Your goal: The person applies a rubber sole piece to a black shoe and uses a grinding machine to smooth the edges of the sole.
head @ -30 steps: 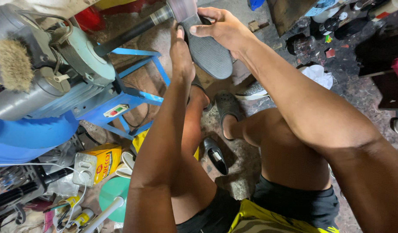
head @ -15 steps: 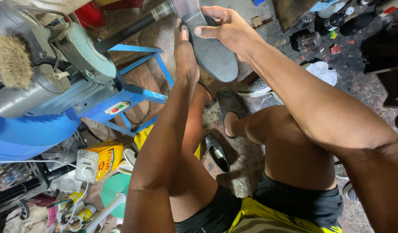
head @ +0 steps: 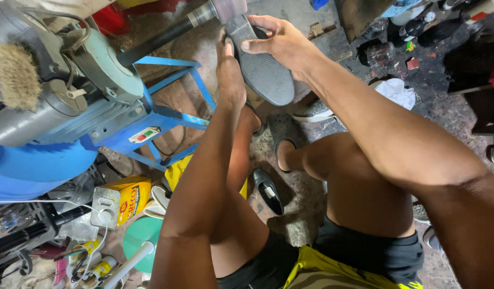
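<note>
Both hands, left (head: 229,72) and right (head: 281,43), clamp the shoe (head: 263,69), steadying its sole against the spinning wheel (head: 228,9).

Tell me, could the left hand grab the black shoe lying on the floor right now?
Probably not right away. The left hand is pressed against the grey shoe sole up at the machine's spinning wheel, and the black shoe lies low between the knees; letting go would free it.
</note>
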